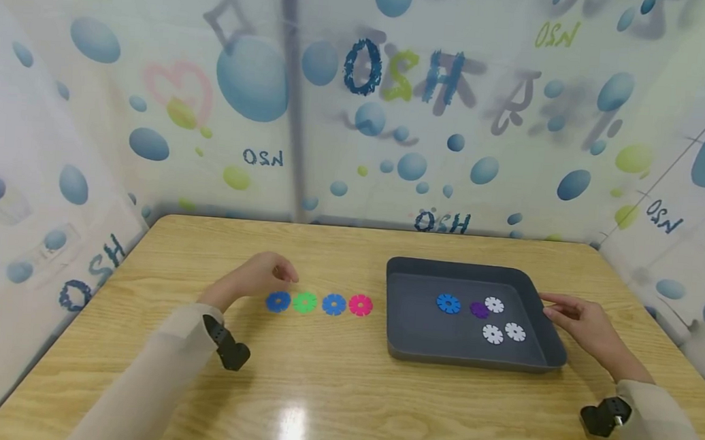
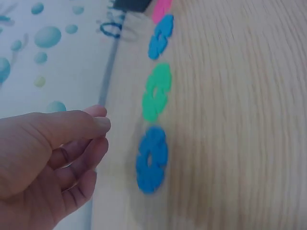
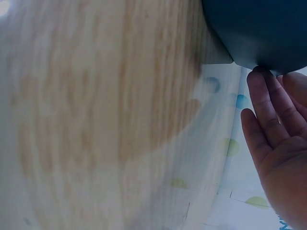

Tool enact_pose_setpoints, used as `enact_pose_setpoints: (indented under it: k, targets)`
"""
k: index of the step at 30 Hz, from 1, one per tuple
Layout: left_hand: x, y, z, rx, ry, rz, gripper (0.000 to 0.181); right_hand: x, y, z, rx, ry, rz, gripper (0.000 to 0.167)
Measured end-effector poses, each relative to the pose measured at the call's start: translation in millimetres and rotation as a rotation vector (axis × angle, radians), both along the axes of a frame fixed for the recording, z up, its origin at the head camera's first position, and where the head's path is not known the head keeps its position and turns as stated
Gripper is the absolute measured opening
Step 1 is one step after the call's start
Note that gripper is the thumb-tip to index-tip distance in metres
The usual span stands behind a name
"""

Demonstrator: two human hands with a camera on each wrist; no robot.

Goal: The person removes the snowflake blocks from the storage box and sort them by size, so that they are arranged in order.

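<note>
On the left of the table, a row of notched flower-shaped discs runs toward the tray: a blue disc (image 1: 278, 301), a green disc (image 1: 305, 302), another blue disc (image 1: 334, 304) and a pink disc (image 1: 361, 305). My left hand (image 1: 260, 275) hovers just above the leftmost blue one, fingers loosely bent and holding nothing. A dark grey tray (image 1: 430, 345) stands to the right. Inside it lie a blue disc (image 1: 448, 304), a purple disc (image 1: 479, 310) and several white discs (image 1: 492, 335). My right hand (image 1: 587, 328) touches the tray's right side with its fingertips, fingers fairly straight.
The wooden table (image 1: 316, 381) ends at the back against a patterned curtain (image 1: 342, 199) with blue and green spots. Similar patterned sheets flank both sides. Each wrist wears a black camera, such as the left one (image 1: 226, 344).
</note>
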State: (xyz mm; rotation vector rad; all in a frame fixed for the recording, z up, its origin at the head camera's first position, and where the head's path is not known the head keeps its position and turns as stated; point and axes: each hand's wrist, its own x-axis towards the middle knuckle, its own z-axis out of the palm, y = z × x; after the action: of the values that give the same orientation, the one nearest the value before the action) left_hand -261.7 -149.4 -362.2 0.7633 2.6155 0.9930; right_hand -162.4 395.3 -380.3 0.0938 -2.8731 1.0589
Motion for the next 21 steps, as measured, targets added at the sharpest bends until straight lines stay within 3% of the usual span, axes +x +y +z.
enact_pose_setpoints:
  k: [13, 21]
  targets:
    - [9.3, 85.0, 18.9, 0.084, 0.017, -0.157, 0.015, 1.4, 0.0, -0.8, 0.002, 0.01, -0.009, 0.046]
    - [13.4, 131.2, 20.0, 0.109, 0.009, -0.221, 0.015, 0.5, 0.3, -0.8, 0.009, 0.004, -0.02, 0.045]
